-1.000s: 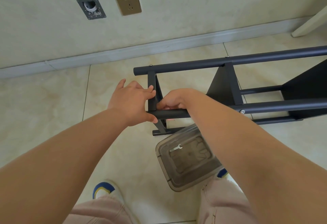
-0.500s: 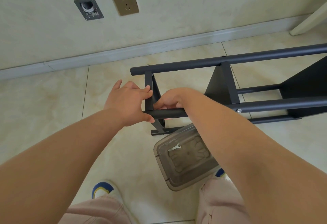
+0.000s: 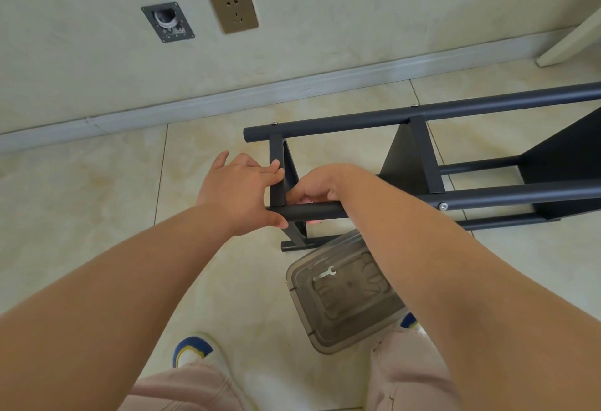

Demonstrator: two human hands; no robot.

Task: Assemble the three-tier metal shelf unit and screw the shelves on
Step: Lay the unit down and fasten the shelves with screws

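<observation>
Head view: a person is bending over a black metal shelf unit point(image 3: 422, 163) lying on its side on a pale tiled floor point(image 3: 81, 199), close to the baseboard of the wall. At left, the left hand point(image 3: 239, 191) is resting against the end of the frame, its fingers nearly straight and touching the edge of the end shelf panel point(image 3: 282, 176) while the thumb is pressing the tip of the near tube point(image 3: 312, 212); the hand is spread, not curled round anything. Just beside it, the right hand point(image 3: 320, 184) is reaching over that same tube with its fingers curled down behind it, apparently pinching something small at the joint, though what it is cannot be told. The unit's long axis is running left to right, its open tube ends pointing left toward the hands and its length running off the right edge of the frame. A silver screw head point(image 3: 443, 206) is showing on the near tube farther right. Below the hands, a clear plastic box point(image 3: 344, 293) is sitting on the floor with a small wrench point(image 3: 323, 273) inside.
</observation>
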